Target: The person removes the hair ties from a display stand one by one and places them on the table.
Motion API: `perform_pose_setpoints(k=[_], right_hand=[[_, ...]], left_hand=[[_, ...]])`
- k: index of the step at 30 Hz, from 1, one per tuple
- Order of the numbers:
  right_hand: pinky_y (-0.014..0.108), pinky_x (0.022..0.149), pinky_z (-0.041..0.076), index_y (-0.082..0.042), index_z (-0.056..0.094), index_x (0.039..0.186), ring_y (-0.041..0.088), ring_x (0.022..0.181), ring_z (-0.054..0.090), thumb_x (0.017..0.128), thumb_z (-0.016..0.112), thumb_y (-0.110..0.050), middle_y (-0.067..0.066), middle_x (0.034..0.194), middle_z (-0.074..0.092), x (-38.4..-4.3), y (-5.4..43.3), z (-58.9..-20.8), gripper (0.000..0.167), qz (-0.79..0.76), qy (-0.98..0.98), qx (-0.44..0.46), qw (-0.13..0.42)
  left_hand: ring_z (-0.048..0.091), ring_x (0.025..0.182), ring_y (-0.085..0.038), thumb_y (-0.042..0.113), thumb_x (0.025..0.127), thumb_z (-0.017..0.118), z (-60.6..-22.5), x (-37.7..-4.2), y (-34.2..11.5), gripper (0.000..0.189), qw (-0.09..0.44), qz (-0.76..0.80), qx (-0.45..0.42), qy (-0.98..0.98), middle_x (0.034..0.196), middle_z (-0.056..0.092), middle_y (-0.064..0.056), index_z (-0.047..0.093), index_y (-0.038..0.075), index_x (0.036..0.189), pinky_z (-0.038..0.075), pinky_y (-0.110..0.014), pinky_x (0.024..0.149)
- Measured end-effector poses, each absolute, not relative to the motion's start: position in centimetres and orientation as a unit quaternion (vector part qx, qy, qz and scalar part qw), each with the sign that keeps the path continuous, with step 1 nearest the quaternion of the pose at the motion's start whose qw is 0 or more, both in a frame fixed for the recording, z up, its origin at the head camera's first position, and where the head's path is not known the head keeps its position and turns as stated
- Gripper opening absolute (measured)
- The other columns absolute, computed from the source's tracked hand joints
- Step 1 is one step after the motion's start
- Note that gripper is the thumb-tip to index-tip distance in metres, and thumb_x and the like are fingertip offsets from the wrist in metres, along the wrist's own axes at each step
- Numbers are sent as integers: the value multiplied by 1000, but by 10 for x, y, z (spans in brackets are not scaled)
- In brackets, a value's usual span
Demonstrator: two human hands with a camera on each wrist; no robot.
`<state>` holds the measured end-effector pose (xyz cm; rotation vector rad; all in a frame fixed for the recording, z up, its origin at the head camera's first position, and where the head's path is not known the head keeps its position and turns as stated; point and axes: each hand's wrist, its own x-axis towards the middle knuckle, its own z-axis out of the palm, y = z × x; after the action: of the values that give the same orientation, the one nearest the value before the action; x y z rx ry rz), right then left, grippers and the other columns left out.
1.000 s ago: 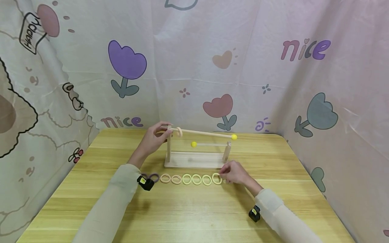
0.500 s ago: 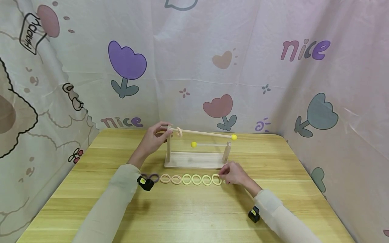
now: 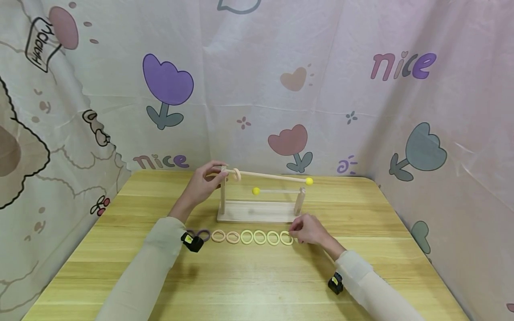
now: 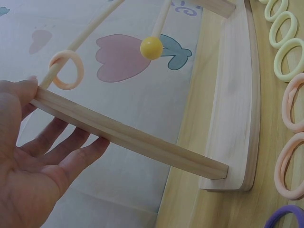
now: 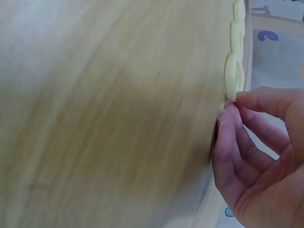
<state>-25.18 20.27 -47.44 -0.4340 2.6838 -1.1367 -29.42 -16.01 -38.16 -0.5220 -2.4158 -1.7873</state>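
Observation:
My left hand point(image 3: 205, 180) grips the top of the left post of a wooden stand point(image 3: 259, 211). In the left wrist view, its thumb is at the post's point(image 4: 133, 135) upper end and several fingers curl against its underside. A peach ring point(image 4: 80, 71) hangs on the upper rod, close to that post. In front of the stand, my right hand point(image 3: 310, 229) pinches the rightmost pale yellow ring point(image 3: 286, 244) of a row on the table. The right wrist view has thumb and fingertip at the edge of this yellow ring point(image 5: 230, 78), its other fingers curled near the tabletop.
Along the stand's front lie more yellow rings point(image 3: 246, 243), two peach rings point(image 3: 218, 241) and purple rings point(image 3: 209, 235), partly hidden by the left wrist camera point(image 3: 192, 242). Yellow balls point(image 3: 309, 181) tip the two rods. A printed cloth point(image 3: 241, 89) hangs behind the wooden table point(image 3: 257, 281).
My right hand has shifted very slightly left, and the rightmost yellow ring has slid a little toward me. The left hand and the stand stay as they were.

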Motion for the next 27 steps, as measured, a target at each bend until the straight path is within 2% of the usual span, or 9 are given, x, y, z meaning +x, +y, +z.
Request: perform_pose_setpoints(k=[4,10,13,17,20,22,24,27], right_hand=[[22,46,51,0,77,87,9,48,58,88,79,-6,7,68,72,-252,203,-475,7,-383,907,-149,93],[22,46,51,1,76,87,8,49,58,87,79,-6,7,68,72,-251,202,-474,7,-385,906,-146,93],[21,46,50,1,76,87,8,49,58,87,79,-6,7,68,72,-251,201,-473,8,-386,907,-140,96],[21,46,51,0,76,88,10,49,59,87,78,-7,5,69,71,-251,201,-472,7,-380,911,-129,97],[20,52,50,-3,77,88,10,57,59,87,79,-7,3,72,71,-252,201,-468,5,-361,920,-127,78],[20,55,50,-4,78,88,10,62,59,86,80,-7,2,74,71,-252,200,-464,4,-352,925,-127,61],[20,58,48,-5,79,88,9,67,59,85,80,-8,1,76,71,-253,200,-459,4,-348,928,-126,50],[21,56,48,-6,79,87,10,67,59,85,79,-8,2,76,71,-254,198,-452,3,-352,926,-132,39]], left_hand=[[66,119,-46,24,106,60,-382,-294,-160,39,45,-583,-171,-793,127,64,-27,55,2,138,58,-47,101],[62,122,-53,25,106,60,-382,-295,-161,42,41,-587,-171,-790,127,63,-28,54,1,139,58,-50,102],[63,121,-52,26,106,60,-382,-296,-161,42,42,-586,-171,-791,127,63,-27,54,1,140,58,-48,101],[68,116,-42,26,106,60,-383,-296,-161,42,45,-583,-172,-793,126,64,-26,55,1,139,59,-46,100],[71,111,-33,25,106,60,-383,-296,-161,41,46,-583,-172,-792,125,64,-27,55,1,139,59,-45,99],[71,110,-31,25,106,60,-383,-296,-161,41,47,-584,-172,-792,126,63,-28,55,1,138,59,-46,99],[70,112,-36,25,106,60,-383,-297,-161,41,47,-583,-174,-793,126,63,-29,55,1,139,59,-46,100],[67,117,-46,25,106,60,-384,-297,-162,42,45,-585,-174,-791,127,63,-29,55,1,139,58,-49,100]])
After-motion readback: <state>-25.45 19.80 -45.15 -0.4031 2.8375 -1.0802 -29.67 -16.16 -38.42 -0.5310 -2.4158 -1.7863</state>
